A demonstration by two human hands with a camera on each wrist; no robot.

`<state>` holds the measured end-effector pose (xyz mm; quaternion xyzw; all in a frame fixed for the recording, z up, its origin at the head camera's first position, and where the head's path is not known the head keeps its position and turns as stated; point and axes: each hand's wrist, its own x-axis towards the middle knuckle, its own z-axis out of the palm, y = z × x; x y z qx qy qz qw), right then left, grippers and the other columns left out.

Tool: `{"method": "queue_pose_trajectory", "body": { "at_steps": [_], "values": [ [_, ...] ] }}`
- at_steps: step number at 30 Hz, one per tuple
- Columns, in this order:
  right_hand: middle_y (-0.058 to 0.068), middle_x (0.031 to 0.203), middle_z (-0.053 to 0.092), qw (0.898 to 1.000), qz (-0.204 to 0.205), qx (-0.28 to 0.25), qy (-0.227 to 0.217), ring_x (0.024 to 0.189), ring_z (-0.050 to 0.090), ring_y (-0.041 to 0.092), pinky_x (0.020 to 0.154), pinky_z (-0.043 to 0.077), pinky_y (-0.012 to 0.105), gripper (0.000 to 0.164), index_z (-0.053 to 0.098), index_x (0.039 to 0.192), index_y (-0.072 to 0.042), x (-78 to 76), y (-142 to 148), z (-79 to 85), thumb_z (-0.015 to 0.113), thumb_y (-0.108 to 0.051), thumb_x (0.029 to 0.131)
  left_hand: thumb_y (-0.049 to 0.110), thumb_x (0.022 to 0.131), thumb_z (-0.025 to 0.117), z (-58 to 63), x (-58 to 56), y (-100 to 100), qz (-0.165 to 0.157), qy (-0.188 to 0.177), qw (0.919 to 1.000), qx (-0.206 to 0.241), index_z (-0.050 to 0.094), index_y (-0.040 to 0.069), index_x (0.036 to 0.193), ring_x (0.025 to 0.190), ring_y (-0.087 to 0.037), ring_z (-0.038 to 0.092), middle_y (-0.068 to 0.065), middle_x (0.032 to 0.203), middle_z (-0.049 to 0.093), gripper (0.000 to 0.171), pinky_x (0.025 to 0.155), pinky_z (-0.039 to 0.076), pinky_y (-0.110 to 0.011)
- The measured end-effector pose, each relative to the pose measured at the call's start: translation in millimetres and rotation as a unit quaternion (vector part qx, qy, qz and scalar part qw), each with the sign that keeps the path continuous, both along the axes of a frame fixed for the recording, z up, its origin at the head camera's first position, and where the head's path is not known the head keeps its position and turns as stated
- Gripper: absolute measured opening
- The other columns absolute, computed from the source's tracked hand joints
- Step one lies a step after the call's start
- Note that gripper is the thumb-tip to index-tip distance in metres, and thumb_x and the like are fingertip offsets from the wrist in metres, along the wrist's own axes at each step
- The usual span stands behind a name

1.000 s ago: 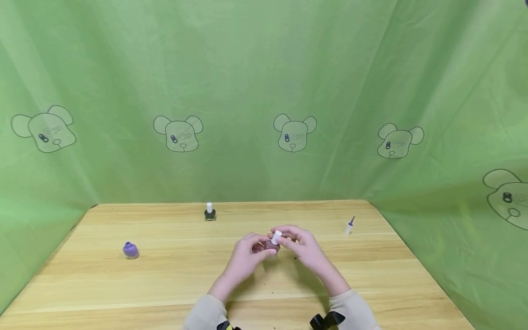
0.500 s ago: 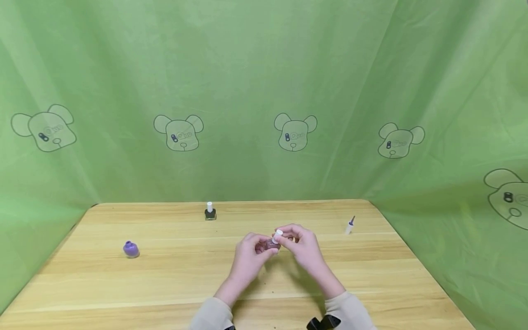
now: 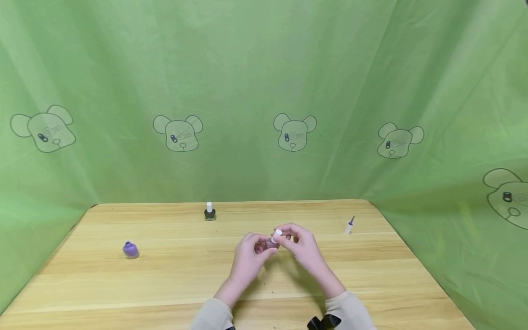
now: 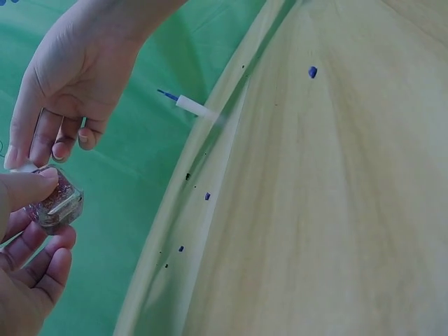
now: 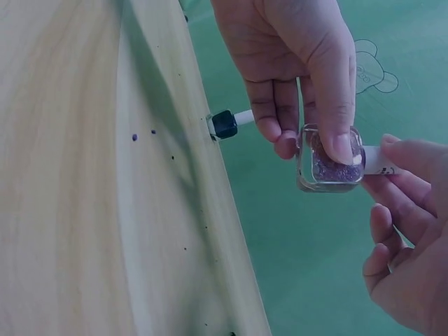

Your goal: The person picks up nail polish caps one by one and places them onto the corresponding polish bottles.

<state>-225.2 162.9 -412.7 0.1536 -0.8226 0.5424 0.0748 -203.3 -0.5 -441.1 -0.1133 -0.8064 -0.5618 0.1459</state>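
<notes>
A squarish clear nail polish bottle [image 5: 329, 175] with reddish-purple glittery polish is held up over the table. My left hand [image 3: 249, 256] pinches its glass body between thumb and fingers. With thumb and forefinger, my right hand [image 3: 303, 247] grips the white cap [image 5: 378, 161], which sits on the bottle's neck. In the head view the bottle tilts slightly, its cap leaning right. The left wrist view shows the glass body [image 4: 59, 203] under the left thumb, with most of the cap hidden by fingers.
An uncapped purple polish bottle [image 3: 130, 250] stands at the left of the wooden table [image 3: 165, 284]. A capped dark polish bottle [image 3: 210, 213] stands near the back edge. On the right is a white cap with a purple brush [image 3: 349, 225] pointing up. Small dark specks dot the wood.
Both hands and the bottle have shifted slightly right and up since a second ago, and the left forearm has come inward. The grip on bottle and cap stays the same.
</notes>
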Motion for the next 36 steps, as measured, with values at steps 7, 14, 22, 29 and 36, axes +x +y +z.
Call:
{"method": "queue_pose_trajectory", "body": {
  "at_steps": [7,14,22,29,36],
  "values": [
    [0.009,0.099,0.074,1.000,-0.008,0.010,-0.012,0.079,0.056,0.006,0.067,0.040,0.019,0.026,0.070,0.107,-0.011,-1.1,6.5,4.4,0.075,-0.023,0.084,0.018,0.078,0.080,3.0,-1.1,-1.1,0.000,0.002,0.9999,0.011,0.071,0.005,0.096,0.077,-0.011,0.057,-0.006,0.089,0.064,0.024,0.067,0.051,-0.016],
    [0.010,0.104,0.074,1.000,-0.017,0.018,0.001,0.082,0.055,0.006,0.071,0.040,0.019,0.026,0.069,0.110,-0.009,0.5,13.8,16.0,0.073,-0.021,0.086,0.018,0.079,0.079,10.0,-4.4,-3.8,0.003,-0.016,0.9996,0.024,0.070,0.008,0.100,0.080,-0.009,0.057,-0.005,0.094,0.064,0.025,0.071,0.053,-0.016],
    [0.011,0.106,0.074,0.999,-0.037,0.003,0.014,0.085,0.056,0.002,0.074,0.041,0.019,0.027,0.069,0.111,-0.008,-3.0,27.1,23.8,0.072,-0.022,0.088,0.017,0.078,0.080,13.0,-13.0,-7.5,0.016,0.000,0.9995,0.027,0.070,0.007,0.100,0.079,-0.010,0.059,-0.006,0.093,0.064,0.026,0.070,0.053,-0.017],
    [0.014,0.108,0.073,0.997,-0.064,-0.010,0.035,0.085,0.057,-0.001,0.074,0.042,0.018,0.028,0.068,0.112,-0.004,-3.8,41.4,33.0,0.071,-0.020,0.089,0.017,0.078,0.080,14.4,-23.6,-9.4,0.024,-0.002,0.9990,0.036,0.070,0.005,0.102,0.080,-0.013,0.060,-0.009,0.095,0.065,0.029,0.070,0.052,-0.016],
    [0.000,0.102,0.074,0.994,-0.091,-0.020,0.064,0.084,0.056,0.000,0.072,0.045,0.017,0.024,0.070,0.108,-0.005,-6.9,56.6,39.0,0.072,-0.018,0.088,0.017,0.077,0.081,18.1,-34.4,-9.5,0.036,0.008,0.9984,0.043,0.071,0.006,0.102,0.079,-0.013,0.060,-0.009,0.094,0.065,0.029,0.069,0.052,-0.017]
  ]
}}
